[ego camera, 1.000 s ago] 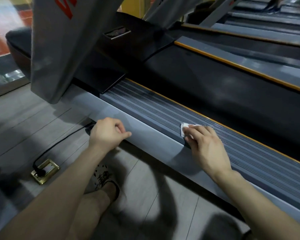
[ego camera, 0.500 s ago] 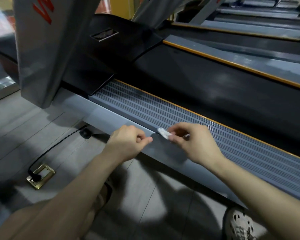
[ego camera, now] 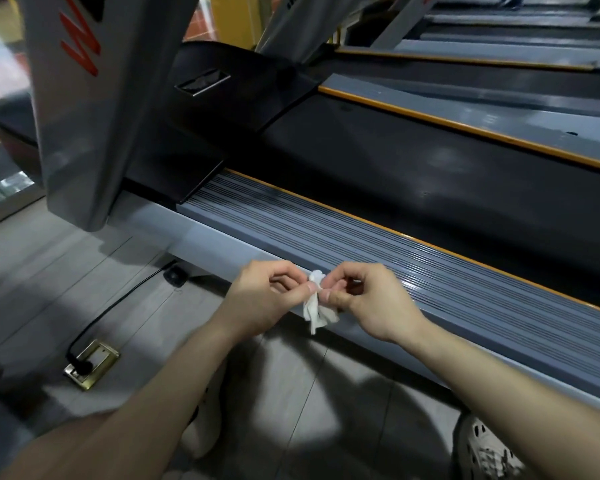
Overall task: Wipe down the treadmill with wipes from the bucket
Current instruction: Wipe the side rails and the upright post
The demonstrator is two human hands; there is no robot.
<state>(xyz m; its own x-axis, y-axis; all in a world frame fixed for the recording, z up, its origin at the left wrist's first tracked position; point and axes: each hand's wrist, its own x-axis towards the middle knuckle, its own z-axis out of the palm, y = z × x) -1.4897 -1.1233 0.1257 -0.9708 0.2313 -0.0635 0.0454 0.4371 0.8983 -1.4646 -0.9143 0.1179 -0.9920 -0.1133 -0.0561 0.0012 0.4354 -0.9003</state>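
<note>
I watch both hands at near edge of treadmill side rail (ego camera: pixel 361 244). Left hand (ego camera: pixel 264 299) and right hand (ego camera: pixel 371 303) both pinch small crumpled wipe (ego camera: pixel 317 311), held between them, fingers curled. Wipe appears to hang clear of rail. Risks, my judgement:
- hard pull tears damp wipe
- loose pinch drops it on floor, picks up grit
- wad stays bunched, wipes little

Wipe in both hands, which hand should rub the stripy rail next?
Probably the right hand. Both pinch the wipe, but the right sits over the ribbed rail; the left hand hangs over the outer edge.
</note>
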